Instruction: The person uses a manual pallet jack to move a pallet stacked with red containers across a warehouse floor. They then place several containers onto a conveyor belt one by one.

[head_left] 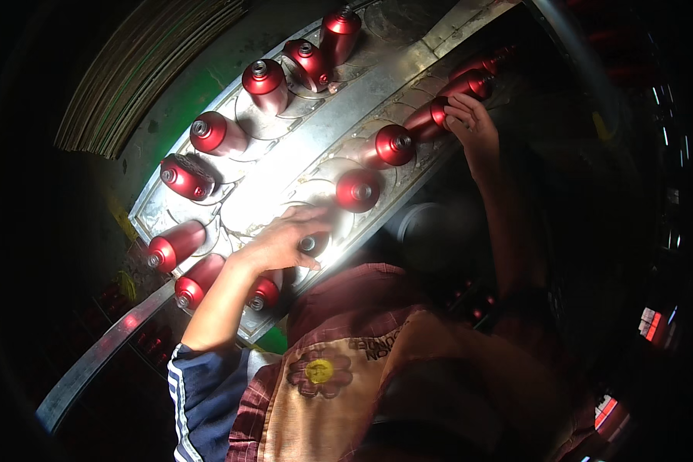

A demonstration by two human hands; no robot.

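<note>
Several shiny red metal bottles with narrow open necks stand and lean in two rows on a metal rack with round seats. My left hand is curled around a bottle whose neck shows between thumb and forefinger; most of its body is hidden. Just beyond that hand stands a red bottle, with another red bottle farther along the near row. My right hand has its bent fingers on the shoulder of a tilted red bottle at the far right.
A raised metal bar runs between the rows. Curved stacked sheets lie at the upper left. A metal rail slants away at the lower left, and a dark post stands at the upper right.
</note>
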